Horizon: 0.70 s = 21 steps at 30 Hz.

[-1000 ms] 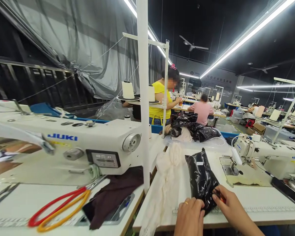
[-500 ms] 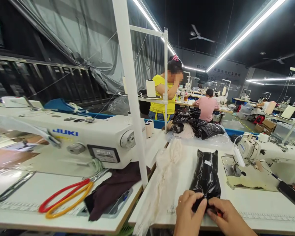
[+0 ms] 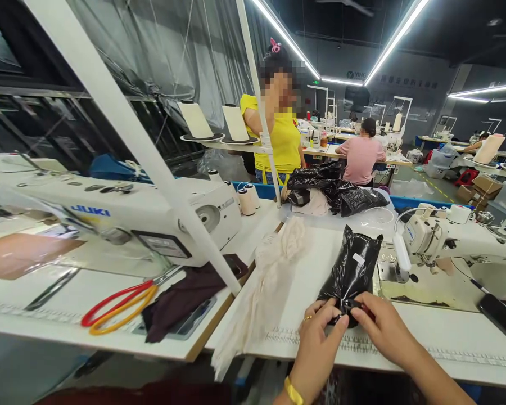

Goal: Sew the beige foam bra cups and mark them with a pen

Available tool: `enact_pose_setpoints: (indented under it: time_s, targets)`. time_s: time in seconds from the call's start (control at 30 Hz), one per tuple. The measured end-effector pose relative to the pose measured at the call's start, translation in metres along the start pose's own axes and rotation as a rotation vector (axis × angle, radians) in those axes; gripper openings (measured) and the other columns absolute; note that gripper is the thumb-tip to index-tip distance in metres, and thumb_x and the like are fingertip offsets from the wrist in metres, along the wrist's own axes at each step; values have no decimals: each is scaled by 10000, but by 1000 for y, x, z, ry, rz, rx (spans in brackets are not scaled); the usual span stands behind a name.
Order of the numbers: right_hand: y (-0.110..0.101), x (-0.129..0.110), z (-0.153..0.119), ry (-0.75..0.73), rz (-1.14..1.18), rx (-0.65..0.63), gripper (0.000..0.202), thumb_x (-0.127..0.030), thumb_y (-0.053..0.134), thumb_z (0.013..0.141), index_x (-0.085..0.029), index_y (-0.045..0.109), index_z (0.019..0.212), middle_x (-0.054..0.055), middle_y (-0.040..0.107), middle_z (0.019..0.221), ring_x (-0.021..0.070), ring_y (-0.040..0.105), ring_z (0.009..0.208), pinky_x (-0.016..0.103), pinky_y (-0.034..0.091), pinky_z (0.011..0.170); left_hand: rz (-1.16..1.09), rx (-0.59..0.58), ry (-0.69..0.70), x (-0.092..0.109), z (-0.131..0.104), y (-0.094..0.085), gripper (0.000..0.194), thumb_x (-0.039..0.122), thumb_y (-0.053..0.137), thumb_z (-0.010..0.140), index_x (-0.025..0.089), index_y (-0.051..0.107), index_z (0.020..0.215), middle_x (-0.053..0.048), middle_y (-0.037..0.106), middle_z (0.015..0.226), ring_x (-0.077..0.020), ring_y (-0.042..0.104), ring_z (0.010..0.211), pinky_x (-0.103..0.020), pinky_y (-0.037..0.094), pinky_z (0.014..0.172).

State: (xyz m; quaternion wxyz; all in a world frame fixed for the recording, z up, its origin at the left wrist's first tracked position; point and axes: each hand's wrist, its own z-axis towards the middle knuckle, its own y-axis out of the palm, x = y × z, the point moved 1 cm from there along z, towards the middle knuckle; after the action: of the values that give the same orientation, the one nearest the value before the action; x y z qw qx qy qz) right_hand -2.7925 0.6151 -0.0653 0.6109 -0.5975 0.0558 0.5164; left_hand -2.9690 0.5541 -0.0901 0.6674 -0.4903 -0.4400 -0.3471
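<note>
A shiny black plastic bag with a small white label lies on the white table, its near end bunched up. My left hand pinches that gathered end from the left, thumb and fingers closed on the plastic. From the right, my right hand grips the same bunched part, fingertips close to those of the left. What exactly sits between the fingertips is hard to make out. Left of the bag, a strip of cream lace fabric hangs over the table's front edge.
Red-and-orange-handled scissors and dark cloth lie by the left sewing machine. Another sewing machine stands right. More black bags are piled behind. A person in yellow stands beyond the white thread-stand pole.
The view has shifted, and the bag now lies more tilted, its top leaning right. Both hands stay on its gathered end. The person in yellow has turned more toward me.
</note>
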Motion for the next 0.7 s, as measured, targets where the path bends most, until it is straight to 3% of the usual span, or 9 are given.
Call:
enact_pose_setpoints:
  time_s: [0.1,0.17,0.33,0.47,0.57,0.63,0.7]
  targets:
    - [-6,6,-7,-160,-426,151,369,-424,384,1094,-201,637,944,54,665,838,217,587,751,326,386,681,-40,2,1,5,0,1,319,499,584,859,236,765,858,-139,678,1310,-346,506,1363,-560,372,1167]
    - [-5,8,-5,-272,-592,203,398,-395,347,1108,-196,638,923,66,664,812,220,583,714,333,366,664,-53,-3,2,8,1,3,332,508,581,858,232,766,862,-142,680,1301,-349,500,1366,-556,383,1162]
    - [5,2,7,-407,-660,214,423,-341,332,1119,-208,613,833,45,628,736,196,565,663,321,330,644,-9,-24,-22,13,1,8,333,497,575,857,229,771,891,-148,663,1361,-348,466,1403,-564,359,1183]
    - [-7,16,-1,-379,-614,224,444,-333,300,1125,-215,603,823,19,629,694,170,572,614,294,353,614,144,-179,119,10,-10,-3,305,495,596,887,265,765,781,-84,614,1476,-384,407,1454,-652,300,1180]
    - [-34,51,-22,-196,-571,247,429,-399,313,1115,-220,644,909,38,676,751,195,613,632,301,409,596,154,-275,256,16,-17,-29,256,478,608,914,328,805,850,-60,683,1391,-372,567,1322,-635,348,1159]
    - [-52,68,-35,-119,-589,312,400,-474,376,1087,-223,676,1007,80,704,850,253,652,734,357,473,649,61,-232,255,27,-11,-49,272,495,589,939,340,812,923,-67,760,1246,-321,679,1161,-531,461,1102]
    - [-61,68,-42,-152,-582,385,333,-468,464,1058,-224,677,1134,126,708,991,308,659,892,441,521,754,-1,-120,193,40,7,-60,302,534,602,926,324,801,1013,-67,769,1205,-304,698,1117,-465,520,1042]
